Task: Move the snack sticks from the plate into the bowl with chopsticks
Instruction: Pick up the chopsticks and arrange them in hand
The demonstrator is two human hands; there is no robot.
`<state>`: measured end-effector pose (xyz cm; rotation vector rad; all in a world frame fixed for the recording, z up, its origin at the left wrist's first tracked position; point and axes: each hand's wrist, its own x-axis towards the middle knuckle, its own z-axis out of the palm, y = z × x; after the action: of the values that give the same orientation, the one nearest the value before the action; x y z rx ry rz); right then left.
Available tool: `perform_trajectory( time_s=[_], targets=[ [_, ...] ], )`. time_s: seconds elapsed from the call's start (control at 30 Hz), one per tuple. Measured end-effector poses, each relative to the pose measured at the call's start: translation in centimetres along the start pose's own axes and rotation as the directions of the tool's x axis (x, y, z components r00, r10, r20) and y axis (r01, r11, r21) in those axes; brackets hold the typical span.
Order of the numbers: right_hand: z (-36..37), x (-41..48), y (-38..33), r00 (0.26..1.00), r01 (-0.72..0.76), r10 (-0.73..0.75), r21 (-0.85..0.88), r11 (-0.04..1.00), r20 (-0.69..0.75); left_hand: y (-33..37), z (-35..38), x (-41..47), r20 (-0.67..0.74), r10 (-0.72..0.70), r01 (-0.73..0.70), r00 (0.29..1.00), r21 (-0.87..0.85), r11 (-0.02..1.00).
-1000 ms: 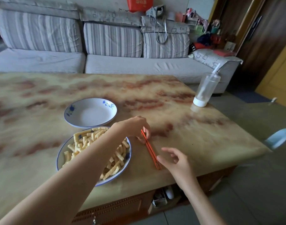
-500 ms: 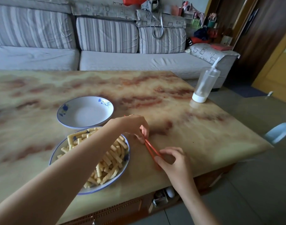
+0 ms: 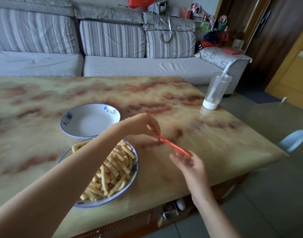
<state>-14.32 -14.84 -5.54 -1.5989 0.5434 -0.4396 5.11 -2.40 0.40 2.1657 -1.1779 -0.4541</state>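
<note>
Snack sticks point(image 3: 113, 169) sit heaped on the plate point(image 3: 136, 163), and not one is in the bowl point(image 3: 90, 121) yet, which waits bare just beyond the plate, rims nearly touching. Off to the right of the plate, raised off the table point(image 3: 224, 143), we have the orange chopsticks point(image 3: 174, 146), slanting between two hands! The left hand point(image 3: 144, 126), its arm reaching right across the plate, pinches the farther end in its fingertips. The right hand point(image 3: 186, 162) comes in under the nearer end, thumb and fingers loosely cupped. That hand is blurred, so I cannot tell whether it has truly closed on the chopsticks or only touches them. By my reading this is the handover, settling the chopsticks into the working hand before any picking starts. To do it well, the left hand should hold its pinch until the right has both sticks firmly. The right wants them well back from the picking tips, one braced at the base of the thumb, the other free to pivot under the forefinger. A tap of the tips on the table beside the plate would level them. Then the left arm needs to clear off the plate, since it covers much of the heap. These ridged sticks look light and brittle, so a gentle squeeze near the middle, top of the pile first, is my call. A clear bottle point(image 3: 216, 90) stands well beyond the plate to the right, out of the way.
</note>
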Motion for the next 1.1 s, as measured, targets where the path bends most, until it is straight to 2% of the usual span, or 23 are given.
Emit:
perform_trajectory(
  time_s=[0.07, 0.13, 0.27, 0.4, 0.5, 0.67, 0.77, 0.9, 0.97, 1.1],
  targets=[
    [0.4, 0.2, -1.0, 1.000, -0.007, 0.013, 0.218, 0.976, -0.025, 0.6, -0.2, -0.4, -0.056, 0.024, -0.028, 0.998, -0.076, 0.997],
    [1.0, 0.6, -2.1, 0.998, 0.055, -0.043, 0.325, 0.944, -0.042, 1.5, -0.5, -0.9, -0.100, 0.037, -0.049, 0.994, -0.125, 0.991],
    [2.0, 1.7, -4.4, 0.986, 0.169, -0.155, 0.398, 0.902, -0.067, 3.4, -1.3, -1.4, -0.118, 0.054, -0.073, 0.992, -0.161, 0.984],
    [2.6, 2.6, -7.3, 0.953, 0.303, -0.288, 0.383, 0.872, -0.098, 5.3, -2.3, -3.0, -0.212, 0.010, -0.065, 0.977, -0.252, 0.966],
    [3.4, 2.8, -9.2, 0.939, 0.334, -0.336, 0.412, 0.848, -0.070, 6.2, -3.6, -5.2, -0.237, -0.030, -0.040, 0.971, -0.285, 0.958],
    [5.5, 1.9, -10.1, 0.930, 0.277, -0.353, 0.433, 0.858, 0.104, 6.0, -4.8, -9.3, -0.238, -0.113, 0.046, 0.965, -0.270, 0.962],
    [6.6, 1.4, -10.0, 0.909, 0.162, -0.312, 0.456, 0.875, 0.277, 5.6, -4.5, -11.6, -0.246, -0.175, 0.090, 0.953, -0.322, 0.942],
    [7.7, 0.9, -10.0, 0.837, 0.151, -0.280, 0.294, 0.944, 0.470, 5.4, -3.8, -14.2, -0.232, -0.275, 0.172, 0.933, -0.384, 0.907],
    [8.2, 0.5, -10.2, 0.793, 0.124, -0.263, 0.276, 0.953, 0.550, 5.5, -3.6, -15.4, -0.218, -0.308, 0.186, 0.926, -0.446, 0.875],
    [9.0, 0.1, -10.8, 0.745, 0.142, -0.275, 0.258, 0.956, 0.608, 5.4, -3.4, -16.7, -0.246, -0.325, 0.168, 0.913, -0.498, 0.851]
  ],
)
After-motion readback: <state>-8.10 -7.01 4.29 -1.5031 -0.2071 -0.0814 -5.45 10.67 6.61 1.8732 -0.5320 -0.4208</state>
